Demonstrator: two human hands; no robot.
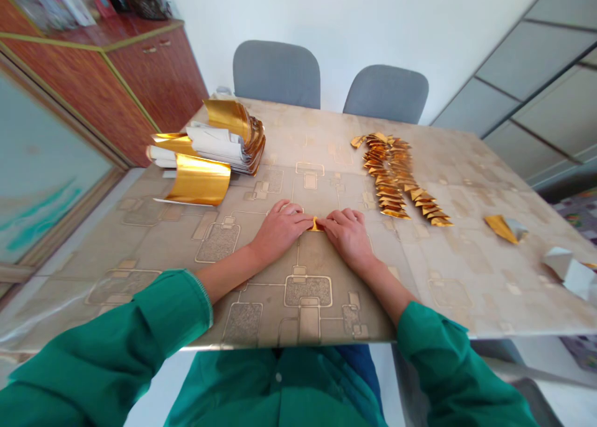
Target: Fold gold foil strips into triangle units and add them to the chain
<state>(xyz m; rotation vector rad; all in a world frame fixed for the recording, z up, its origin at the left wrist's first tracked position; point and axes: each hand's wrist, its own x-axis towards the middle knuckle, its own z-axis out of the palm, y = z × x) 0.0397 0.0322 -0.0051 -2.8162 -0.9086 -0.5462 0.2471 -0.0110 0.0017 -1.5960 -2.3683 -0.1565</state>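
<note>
Between my two hands a small folded piece of gold foil paper (316,224) lies on the patterned tablecloth (308,327). My left hand (283,227) presses on its left end with the fingers closed together. From the other side, my right hand (346,234) pinches its right end. Only the middle of the piece shows; the fingers cover both ends. Farther off to the right, folded gold paper pieces (392,175) lie in overlapping rows. To the left is a pile of gold and white paper sheets (224,141), with a curled gold sheet (200,179) in front of it.
Two grey chairs (277,73) stand behind the table's far edge, against a white wall. At the right lie a loose gold piece (502,229) and a white folded paper (569,273). A reddish wooden cabinet (153,79) stands at the far left.
</note>
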